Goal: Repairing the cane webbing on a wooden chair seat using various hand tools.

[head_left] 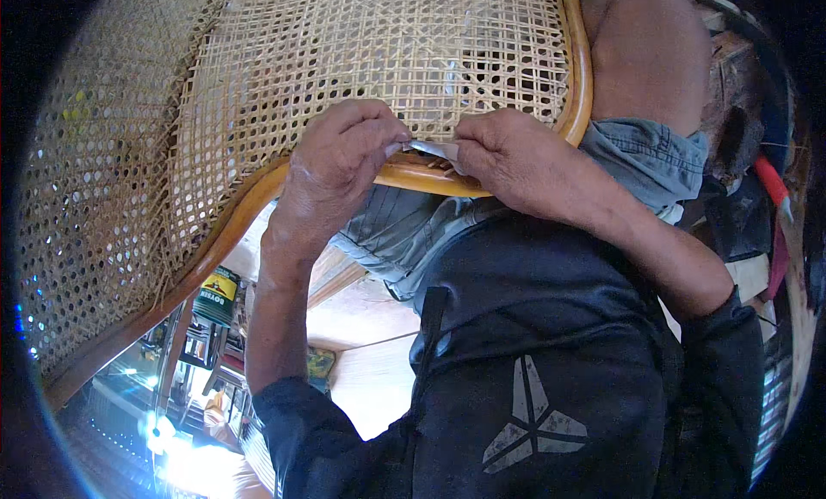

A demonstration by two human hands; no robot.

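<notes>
Woven cane webbing [361, 47] is stretched over a curved, varnished wooden frame [430, 178] that lies across my lap. At its near edge, my left hand [340, 155] pinches close to the rail; what lies between its fingertips is too small to make out. My right hand [520, 163] is closed on a thin, flat, silvery blade-like piece [434, 149], which reaches left toward the left fingertips. Its handle, if it has one, is hidden in the right hand. Short cane ends [440, 163] stick up along the rail beneath the piece.
The wooden rail [580, 73] curves up the right side beside my bare knee [645, 52]. A green can [216, 297] stands below the frame at left, near assorted clutter. Dark objects and a red-orange handle-like thing [771, 181] are at far right.
</notes>
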